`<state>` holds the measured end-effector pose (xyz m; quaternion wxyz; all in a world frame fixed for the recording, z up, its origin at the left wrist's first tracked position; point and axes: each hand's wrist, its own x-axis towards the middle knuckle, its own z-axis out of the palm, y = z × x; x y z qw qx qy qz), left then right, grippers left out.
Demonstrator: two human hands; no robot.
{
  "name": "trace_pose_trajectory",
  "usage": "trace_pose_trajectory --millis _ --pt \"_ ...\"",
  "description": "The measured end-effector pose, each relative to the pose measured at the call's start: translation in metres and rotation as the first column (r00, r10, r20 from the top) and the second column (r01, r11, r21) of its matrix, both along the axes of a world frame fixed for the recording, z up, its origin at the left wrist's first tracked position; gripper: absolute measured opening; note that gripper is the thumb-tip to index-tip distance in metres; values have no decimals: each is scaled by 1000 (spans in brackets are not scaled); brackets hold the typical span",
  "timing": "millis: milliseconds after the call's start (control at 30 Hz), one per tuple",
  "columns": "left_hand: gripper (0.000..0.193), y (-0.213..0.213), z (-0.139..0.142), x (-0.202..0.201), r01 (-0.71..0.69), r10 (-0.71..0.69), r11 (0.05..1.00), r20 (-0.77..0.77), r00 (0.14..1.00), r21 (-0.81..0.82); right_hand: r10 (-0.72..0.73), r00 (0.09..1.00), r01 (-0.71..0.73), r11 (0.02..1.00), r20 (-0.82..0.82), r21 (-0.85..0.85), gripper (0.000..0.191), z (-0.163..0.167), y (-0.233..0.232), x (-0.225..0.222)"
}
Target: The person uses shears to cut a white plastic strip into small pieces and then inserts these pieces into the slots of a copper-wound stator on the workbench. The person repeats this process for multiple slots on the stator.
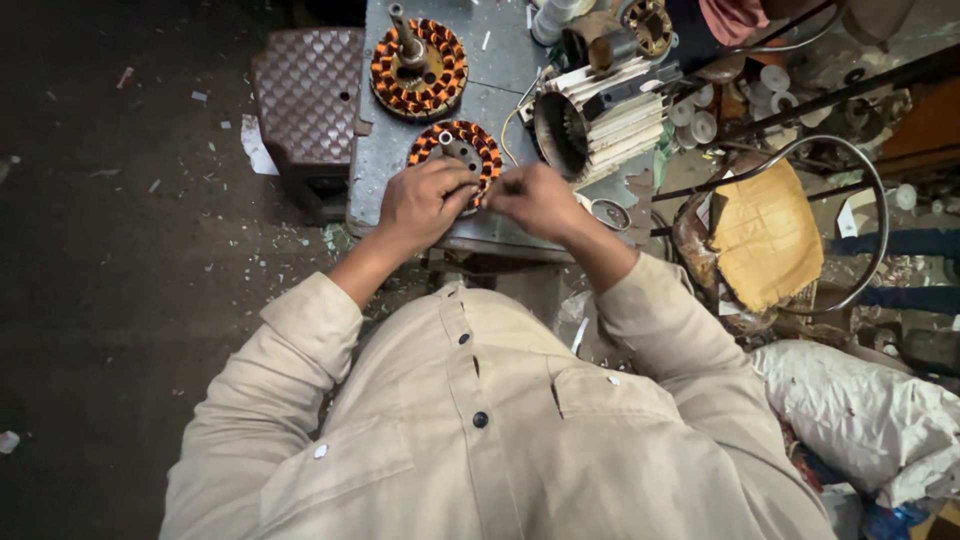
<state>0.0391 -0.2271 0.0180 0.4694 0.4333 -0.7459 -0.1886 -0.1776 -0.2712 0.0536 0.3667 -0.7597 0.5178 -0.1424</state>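
Note:
A round fan stator (457, 147) with orange copper windings lies on the grey metal bench (380, 170). My left hand (422, 202) grips its near edge, fingers curled over the coils. Close beside it on the right, my right hand (536, 199) pinches at the stator's right rim; whatever sits between its fingertips is too small to tell. A second wound stator (420, 68) with a shaft standing up from its middle rests farther back on the bench.
A ribbed motor housing (600, 125) lies on its side at the bench's right. A brown patterned stool (305, 95) stands to the left. Right of me are a curved metal frame (850, 210), a cardboard-covered seat (765, 235) and a white sack (860, 410).

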Motion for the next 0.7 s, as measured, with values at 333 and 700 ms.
trace_pose_trajectory --millis 333,700 --pt "17 9 14 9 -7 6 1000 55 998 21 -323 869 241 938 376 249 12 53 26 -7" --pt "6 18 11 23 76 -40 991 299 953 -109 -644 616 714 700 454 23 14 48 182 -82"
